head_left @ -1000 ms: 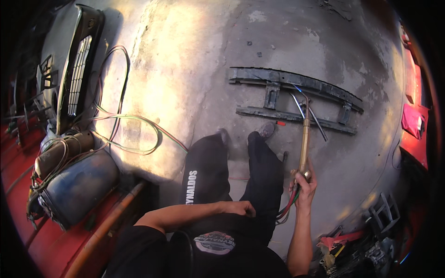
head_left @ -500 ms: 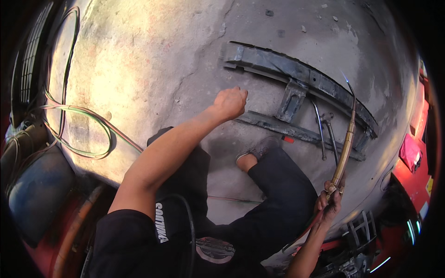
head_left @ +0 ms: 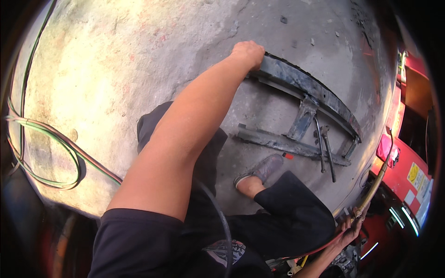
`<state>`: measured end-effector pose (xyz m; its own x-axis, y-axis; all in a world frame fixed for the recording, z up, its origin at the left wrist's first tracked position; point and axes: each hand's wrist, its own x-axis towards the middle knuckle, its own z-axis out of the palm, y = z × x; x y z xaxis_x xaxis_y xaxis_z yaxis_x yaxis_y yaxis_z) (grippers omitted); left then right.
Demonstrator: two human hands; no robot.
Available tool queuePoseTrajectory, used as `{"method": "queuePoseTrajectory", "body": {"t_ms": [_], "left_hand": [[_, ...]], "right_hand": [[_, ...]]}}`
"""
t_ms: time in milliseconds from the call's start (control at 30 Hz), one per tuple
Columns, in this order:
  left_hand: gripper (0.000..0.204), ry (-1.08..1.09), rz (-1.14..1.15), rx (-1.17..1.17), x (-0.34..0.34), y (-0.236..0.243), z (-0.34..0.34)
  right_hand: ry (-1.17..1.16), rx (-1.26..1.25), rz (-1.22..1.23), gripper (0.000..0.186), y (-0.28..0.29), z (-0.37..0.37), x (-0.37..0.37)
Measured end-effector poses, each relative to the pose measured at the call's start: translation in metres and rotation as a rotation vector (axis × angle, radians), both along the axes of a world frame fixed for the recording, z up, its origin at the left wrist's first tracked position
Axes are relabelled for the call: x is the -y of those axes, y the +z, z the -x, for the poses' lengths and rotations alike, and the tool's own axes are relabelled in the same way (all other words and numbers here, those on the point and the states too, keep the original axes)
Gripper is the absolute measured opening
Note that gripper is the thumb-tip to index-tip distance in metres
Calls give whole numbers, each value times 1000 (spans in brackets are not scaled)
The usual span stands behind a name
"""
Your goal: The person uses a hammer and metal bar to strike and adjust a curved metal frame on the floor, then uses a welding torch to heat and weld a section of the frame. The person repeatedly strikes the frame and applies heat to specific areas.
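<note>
At the far side, my left hand (head_left: 249,54) is closed over the left end of a dark, curved steel bumper beam (head_left: 301,81) that lies on the floor. Its fingertips are hidden behind the beam's end. A bracket (head_left: 303,116) joins the beam to a straighter metal bar (head_left: 282,142) on the near side. Out to the right, my right hand (head_left: 351,228) grips the lower part of a long brass gas torch (head_left: 373,191). The torch's thin bent tip points up and away from the beam; I cannot make out a flame there.
Two long-handled metal tools, a thin rod (head_left: 320,143) and a darker wrench-like one (head_left: 328,155), lean by the frame. An orange-red piece (head_left: 288,156) lies near my shoe (head_left: 266,167). Looped hoses (head_left: 55,129) cross the floor at left. Red car bodywork (head_left: 405,169) stands at right.
My left hand has reached forward from above the floor and taken hold of the beam's end. My right hand has swung the torch right and nearer; its blue flame no longer shows.
</note>
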<state>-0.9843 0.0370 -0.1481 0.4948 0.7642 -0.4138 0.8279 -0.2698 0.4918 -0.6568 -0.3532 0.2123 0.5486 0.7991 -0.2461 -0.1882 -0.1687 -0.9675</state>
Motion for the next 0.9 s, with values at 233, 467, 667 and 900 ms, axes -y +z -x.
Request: {"method": "queuePoseTrajectory", "body": {"t_ms": [233, 467, 667, 900], "left_hand": [[39, -78, -21, -70, -1, -13, -10], [38, -76, -54, -74, -7, -19, -19], [47, -111, -111, -22, 3, -10, 1], [47, -170, -360, 46, 21, 13, -5]], "right_hand": [[-128, 256, 62, 61, 52, 23, 22], [-343, 444, 53, 59, 123, 47, 88], [-346, 308, -125, 56, 143, 66, 106], [-321, 95, -221, 72, 61, 57, 43]]}}
